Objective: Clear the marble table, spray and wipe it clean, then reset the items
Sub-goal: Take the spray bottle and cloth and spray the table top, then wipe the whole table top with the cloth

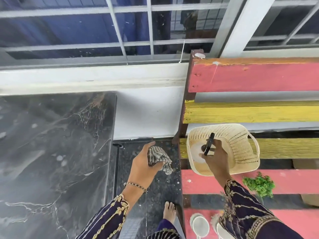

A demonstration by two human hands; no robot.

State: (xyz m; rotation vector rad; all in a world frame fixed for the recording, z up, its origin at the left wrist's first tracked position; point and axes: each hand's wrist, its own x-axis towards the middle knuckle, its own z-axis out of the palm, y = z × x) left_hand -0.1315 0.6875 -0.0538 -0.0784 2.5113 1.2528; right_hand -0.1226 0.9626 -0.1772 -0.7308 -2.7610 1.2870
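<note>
Partly hidden, striped cloth (160,158) in left hand (144,165), fingers curled round it; indistinct dark object (209,144) pinched in right hand (217,156).

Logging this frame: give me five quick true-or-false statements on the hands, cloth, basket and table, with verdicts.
1. The left hand grips a striped cloth. True.
2. The right hand holds a spray bottle. False: it holds a flat dark object, phone-like, at the opening of the cream basket.
3. The cream basket sits on the marble table. False: it sits on the painted slatted bench.
4. Pale spots show on the marble table. True.
5. A green sprig lies inside the basket. False: it lies on the bench, beside the basket.
</note>
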